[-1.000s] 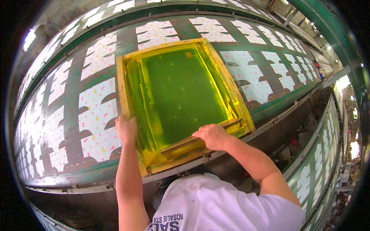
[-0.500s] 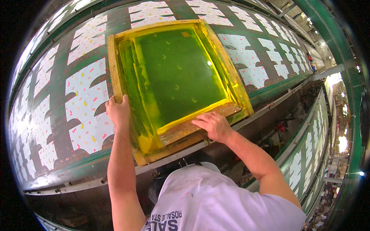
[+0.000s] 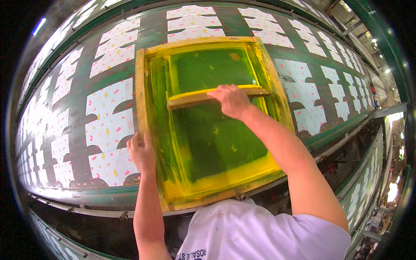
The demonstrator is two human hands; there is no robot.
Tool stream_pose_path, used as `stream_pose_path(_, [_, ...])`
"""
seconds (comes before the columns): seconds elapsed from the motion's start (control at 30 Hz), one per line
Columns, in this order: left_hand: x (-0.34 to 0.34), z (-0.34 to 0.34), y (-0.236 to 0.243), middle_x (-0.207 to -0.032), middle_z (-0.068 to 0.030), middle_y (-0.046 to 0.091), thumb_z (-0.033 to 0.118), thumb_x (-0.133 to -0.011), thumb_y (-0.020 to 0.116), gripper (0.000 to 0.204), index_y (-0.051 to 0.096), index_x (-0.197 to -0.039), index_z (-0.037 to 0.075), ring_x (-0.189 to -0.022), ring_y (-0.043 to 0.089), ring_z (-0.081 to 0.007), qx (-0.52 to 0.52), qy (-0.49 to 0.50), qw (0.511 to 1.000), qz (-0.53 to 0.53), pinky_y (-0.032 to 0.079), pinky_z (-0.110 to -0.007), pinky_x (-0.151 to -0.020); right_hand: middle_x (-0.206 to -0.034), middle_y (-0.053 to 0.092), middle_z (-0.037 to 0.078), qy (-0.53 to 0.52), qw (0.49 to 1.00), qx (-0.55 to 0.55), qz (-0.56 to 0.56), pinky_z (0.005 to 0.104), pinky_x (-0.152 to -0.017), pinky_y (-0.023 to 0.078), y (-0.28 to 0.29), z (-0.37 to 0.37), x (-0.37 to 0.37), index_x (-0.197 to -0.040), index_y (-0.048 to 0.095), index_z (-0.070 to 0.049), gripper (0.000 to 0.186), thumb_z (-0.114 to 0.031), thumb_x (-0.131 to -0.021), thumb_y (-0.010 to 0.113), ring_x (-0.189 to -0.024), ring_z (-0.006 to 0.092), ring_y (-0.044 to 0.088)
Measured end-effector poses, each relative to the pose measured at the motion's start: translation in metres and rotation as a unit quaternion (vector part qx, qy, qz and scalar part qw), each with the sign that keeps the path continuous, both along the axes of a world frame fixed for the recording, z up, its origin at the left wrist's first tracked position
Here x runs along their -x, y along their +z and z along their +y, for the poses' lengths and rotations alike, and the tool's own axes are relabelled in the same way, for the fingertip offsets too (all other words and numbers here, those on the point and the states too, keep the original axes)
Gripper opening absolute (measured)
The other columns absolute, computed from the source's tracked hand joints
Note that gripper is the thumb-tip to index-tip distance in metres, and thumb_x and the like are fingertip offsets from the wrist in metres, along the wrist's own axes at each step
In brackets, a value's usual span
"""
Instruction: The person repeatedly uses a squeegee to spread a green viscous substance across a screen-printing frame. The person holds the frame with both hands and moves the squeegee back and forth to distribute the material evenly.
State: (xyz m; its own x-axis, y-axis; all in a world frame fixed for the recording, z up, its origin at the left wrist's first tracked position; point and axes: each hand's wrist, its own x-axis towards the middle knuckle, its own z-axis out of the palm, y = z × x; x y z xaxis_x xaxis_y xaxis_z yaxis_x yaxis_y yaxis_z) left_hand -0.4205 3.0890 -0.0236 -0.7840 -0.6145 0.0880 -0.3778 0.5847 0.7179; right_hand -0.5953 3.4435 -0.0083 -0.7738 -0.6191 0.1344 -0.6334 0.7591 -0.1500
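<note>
A wooden-framed printing screen [image 3: 286, 122] lies on the long green table, its green mesh smeared with bright yellow ink along the sides and near edge. My right hand [image 3: 229, 100] is closed on a wooden squeegee [image 3: 186, 100], which spans the upper part of the mesh with yellow ink along its far edge. My left hand [image 3: 141, 152] has its fingers curled on the left rail of the frame, low down, beside white fabric pieces [image 3: 108, 130] dotted with pink and yellow prints.
Rows of printed white pieces [image 3: 195, 26] cover the green table [image 3: 121, 73] on both sides and behind the screen. A metal rail [image 3: 80, 210] runs along the near edge. A parallel table [image 3: 353, 203] stands at the right, below a green beam [image 3: 383, 39].
My right hand has pushed the squeegee from the near end of the screen up toward the far end, leaving a yellow band at the near edge. My left hand stays on the rail.
</note>
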Motion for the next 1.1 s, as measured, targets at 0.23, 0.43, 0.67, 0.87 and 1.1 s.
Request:
stream_pose_path(0.23, [0.001,0.001,-0.006,-0.117,-0.0134,0.066,0.024,-0.107,0.077,0.036,0.074,-0.130,-0.003,-0.092,0.071,-0.0236,0.029,0.036,0.999,0.011,0.059,-0.039,-0.083,-0.109,0.079,0.017,0.005,0.998,0.023,0.062,0.0499,-0.094,0.064,-0.017,-0.018,0.149,-0.133,0.082,-0.023,0.046,-0.002,-0.098,0.059,-0.100,0.0351,0.080])
stream_pose_path(0.43, [0.002,0.004,-0.007,-0.117,-0.0108,0.065,0.023,-0.108,0.075,0.034,0.074,-0.131,-0.002,-0.090,0.069,-0.0187,0.016,0.061,0.998,-0.004,0.058,-0.035,-0.077,-0.128,0.080,0.012,-0.031,0.999,-0.021,-0.009,0.0514,-0.098,0.065,-0.002,-0.022,0.229,-0.145,0.075,-0.027,0.058,-0.003,-0.094,0.058,-0.117,0.0342,0.078])
stream_pose_path(0.67, [0.002,0.003,-0.007,-0.117,-0.0099,0.063,0.022,-0.111,0.070,0.031,0.074,-0.131,-0.002,-0.090,0.069,-0.0186,0.019,0.057,0.998,0.012,0.058,-0.034,-0.078,-0.127,0.079,0.014,-0.053,0.999,-0.002,-0.008,0.0544,-0.101,0.061,-0.003,-0.012,0.247,-0.142,0.076,-0.028,0.059,-0.003,-0.094,0.055,-0.121,0.0373,0.074])
stream_pose_path(0.87, [0.004,0.002,-0.006,-0.116,-0.0110,0.064,0.024,-0.112,0.068,0.032,0.075,-0.129,-0.003,-0.092,0.069,-0.0201,0.028,0.034,0.999,0.017,0.058,-0.036,-0.080,-0.144,0.074,0.018,-0.016,0.990,-0.062,-0.123,0.0525,-0.116,0.054,0.030,-0.009,0.242,-0.146,0.074,-0.018,0.060,-0.005,-0.089,0.060,-0.134,0.0386,0.069])
stream_pose_path(1.1, [0.002,0.001,-0.004,-0.113,-0.0128,0.066,0.028,-0.111,0.069,0.032,0.076,-0.124,0.000,-0.097,0.069,-0.0258,0.032,0.016,0.998,0.042,0.056,-0.042,-0.090,-0.130,0.079,0.018,0.023,0.981,-0.061,-0.183,0.0537,-0.106,0.060,0.042,0.005,0.119,-0.138,0.078,-0.023,0.060,-0.003,-0.084,0.060,-0.120,0.0398,0.075])
